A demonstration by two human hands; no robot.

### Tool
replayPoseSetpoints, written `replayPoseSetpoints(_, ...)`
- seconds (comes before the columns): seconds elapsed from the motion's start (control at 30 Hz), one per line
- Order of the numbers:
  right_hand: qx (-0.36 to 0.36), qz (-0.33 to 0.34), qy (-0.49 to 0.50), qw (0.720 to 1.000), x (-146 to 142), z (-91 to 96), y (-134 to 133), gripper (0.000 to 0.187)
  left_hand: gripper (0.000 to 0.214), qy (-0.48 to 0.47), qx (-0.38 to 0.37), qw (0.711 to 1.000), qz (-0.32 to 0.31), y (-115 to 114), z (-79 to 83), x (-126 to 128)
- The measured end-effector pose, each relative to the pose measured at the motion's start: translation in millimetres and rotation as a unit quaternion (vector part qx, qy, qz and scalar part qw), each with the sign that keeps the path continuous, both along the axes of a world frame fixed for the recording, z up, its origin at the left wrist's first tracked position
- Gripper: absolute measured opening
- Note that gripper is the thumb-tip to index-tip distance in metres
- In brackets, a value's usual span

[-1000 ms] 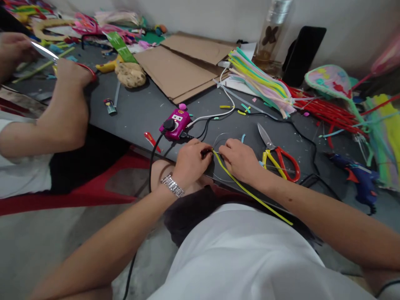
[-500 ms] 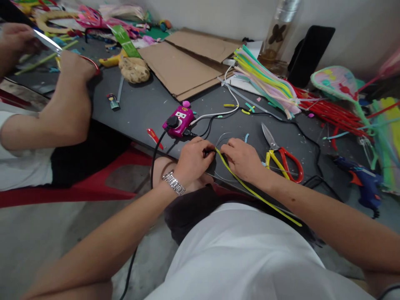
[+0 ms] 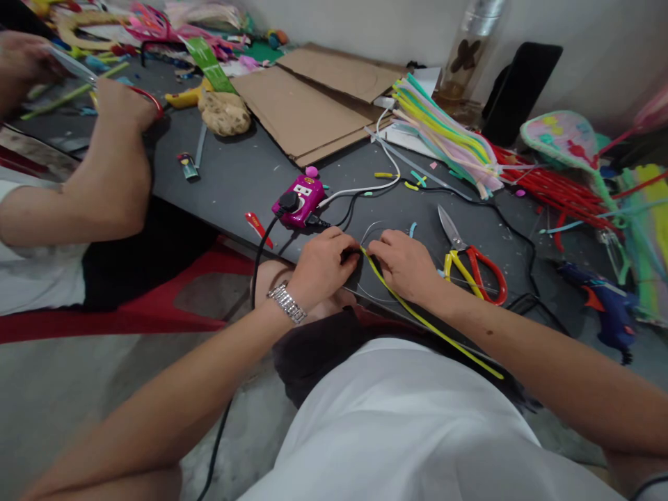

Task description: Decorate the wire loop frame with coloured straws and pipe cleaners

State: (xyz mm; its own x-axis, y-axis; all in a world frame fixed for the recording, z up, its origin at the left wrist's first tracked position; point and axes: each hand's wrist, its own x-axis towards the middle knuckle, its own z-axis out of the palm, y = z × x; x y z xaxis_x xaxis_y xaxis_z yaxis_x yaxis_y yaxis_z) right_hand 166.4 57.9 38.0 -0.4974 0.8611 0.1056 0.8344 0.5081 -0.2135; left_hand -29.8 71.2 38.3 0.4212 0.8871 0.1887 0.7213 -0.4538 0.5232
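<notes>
Close together at the table's near edge, both my hands pinch one end of a yellow-green pipe cleaner (image 3: 438, 332). My left hand (image 3: 326, 263), wearing a silver watch (image 3: 287, 303) on the wrist, has its thumb and forefinger closed at the tip. My right hand (image 3: 401, 263) is closed too, its fingertips on the pipe cleaner just beside the left ones. The long free end slants down to the right under my right forearm. A thin clear wire (image 3: 368, 296) loops around the fingers; whether either hand holds it I cannot tell.
Scissors with red and yellow handles (image 3: 470, 264) lie right of my hands, beyond them a blue glue gun (image 3: 605, 306). A magenta power socket (image 3: 298, 200) with cables sits ahead. Pipe-cleaner bundles (image 3: 449, 132) and cardboard (image 3: 307, 111) lie behind. At left, a person's hand (image 3: 125, 104) holds scissors.
My hands stay almost in place at the pipe cleaner's end, with only slight finger movement. The co-worker's hands and scissors have shifted slightly to the left.
</notes>
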Motion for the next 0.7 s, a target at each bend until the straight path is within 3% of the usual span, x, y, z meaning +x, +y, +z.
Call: replayPoseSetpoints(0.7,0.0,0.012,-0.007,1.0,-0.4,-0.9,3.0,0.029,0.019,0.147,0.069,0.985,-0.064,1.1,6.7,2.0)
